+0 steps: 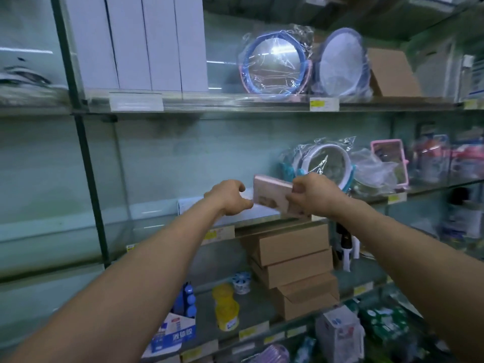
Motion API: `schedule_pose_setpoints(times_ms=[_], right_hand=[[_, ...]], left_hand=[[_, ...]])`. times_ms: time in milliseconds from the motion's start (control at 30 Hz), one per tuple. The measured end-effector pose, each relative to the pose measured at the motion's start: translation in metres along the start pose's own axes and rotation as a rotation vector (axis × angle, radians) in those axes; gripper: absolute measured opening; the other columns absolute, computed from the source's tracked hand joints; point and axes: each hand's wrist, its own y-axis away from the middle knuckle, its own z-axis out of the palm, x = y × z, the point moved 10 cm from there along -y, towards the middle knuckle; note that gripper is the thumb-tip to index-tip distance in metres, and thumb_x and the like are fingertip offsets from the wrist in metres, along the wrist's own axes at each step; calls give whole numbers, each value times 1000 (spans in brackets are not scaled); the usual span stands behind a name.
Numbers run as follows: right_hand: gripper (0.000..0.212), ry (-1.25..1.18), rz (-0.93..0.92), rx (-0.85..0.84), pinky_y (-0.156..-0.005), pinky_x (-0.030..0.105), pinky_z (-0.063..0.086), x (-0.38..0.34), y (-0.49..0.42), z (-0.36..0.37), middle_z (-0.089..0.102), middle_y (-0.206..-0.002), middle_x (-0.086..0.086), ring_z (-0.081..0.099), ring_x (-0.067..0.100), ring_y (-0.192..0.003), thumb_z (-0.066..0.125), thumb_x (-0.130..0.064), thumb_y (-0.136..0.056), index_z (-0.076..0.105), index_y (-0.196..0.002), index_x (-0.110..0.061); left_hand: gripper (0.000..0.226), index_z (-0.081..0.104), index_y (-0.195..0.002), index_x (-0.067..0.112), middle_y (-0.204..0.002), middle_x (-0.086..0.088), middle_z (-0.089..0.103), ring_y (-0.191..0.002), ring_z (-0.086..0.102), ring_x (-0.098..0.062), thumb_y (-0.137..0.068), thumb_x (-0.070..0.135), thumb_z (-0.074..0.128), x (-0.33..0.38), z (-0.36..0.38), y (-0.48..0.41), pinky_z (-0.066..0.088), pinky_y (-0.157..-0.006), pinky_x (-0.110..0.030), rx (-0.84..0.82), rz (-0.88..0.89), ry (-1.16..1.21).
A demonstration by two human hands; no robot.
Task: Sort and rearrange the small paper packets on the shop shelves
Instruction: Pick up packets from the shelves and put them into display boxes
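Centre frame | my right grip (314,197) clasps pink packet (272,195) | left grip (230,197) curled beside it, hold unclear | best set flat, squared, on shelf (146,218)

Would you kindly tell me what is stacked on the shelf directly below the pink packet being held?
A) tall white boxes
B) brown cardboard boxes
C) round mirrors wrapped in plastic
B: brown cardboard boxes sit stacked directly beneath the pink packet, which the right hand grips.
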Motion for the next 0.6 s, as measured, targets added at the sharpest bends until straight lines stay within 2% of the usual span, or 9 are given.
schedule_pose_setpoints(times_ms=[100,167,300,367,400,500,600], right_hand=[[22,-175,16,-39,-78,40,54,5,-28,12,67,-89,14,64,31,-87,62,-25,-88,60,-73,-9],[17,-283,16,-67,-78,38,53,5,-46,19,68,-91,15,65,29,-87,62,-22,-89,63,-78,-9],[8,-466,30,-143,-73,33,58,4,-84,41,70,-91,13,68,24,-80,62,-17,-89,61,-82,-13],[6,-529,51,-142,-75,40,59,4,-99,48,70,-94,16,70,26,-81,64,-15,-87,62,-91,-10],[14,-554,58,-130,-76,41,59,5,-109,50,70,-96,17,70,28,-82,65,-13,-87,62,-99,-7],[32,-650,70,-91,-68,36,59,1,-137,58,66,-98,15,67,25,-75,67,-11,-86,59,-116,-5],[40,-769,91,-74,-56,30,58,-6,-160,71,61,-91,11,63,20,-65,67,-8,-86,54,-124,-7]], left_hand=[[47,52,-134,11,-136,-9,52,-114,52,-21,-91,29,61,-5,0,-18,40,-93,-27,-19,6,218],[39,59,-127,10,-130,-7,56,-101,51,-17,-92,26,61,-11,1,-32,38,-82,-25,-22,-5,309],[33,68,-107,9,-102,-7,61,-85,50,-19,-88,35,64,-34,6,-67,37,-62,-27,-50,-86,380],[29,67,-99,9,-97,-7,64,-84,53,-18,-89,36,63,-45,7,-78,38,-62,-25,-72,-125,413],[26,66,-95,10,-94,-5,66,-82,56,-17,-89,34,62,-49,6,-85,39,-64,-24,-73,-132,439],[18,62,-85,14,-82,-1,68,-70,61,-12,-92,30,59,-62,2,-103,45,-72,-26,-41,-150,540],[17,62,-81,15,-74,0,66,-62,59,-12,-92,27,59,-78,-2,-120,48,-73,-26,0,-201,639]])
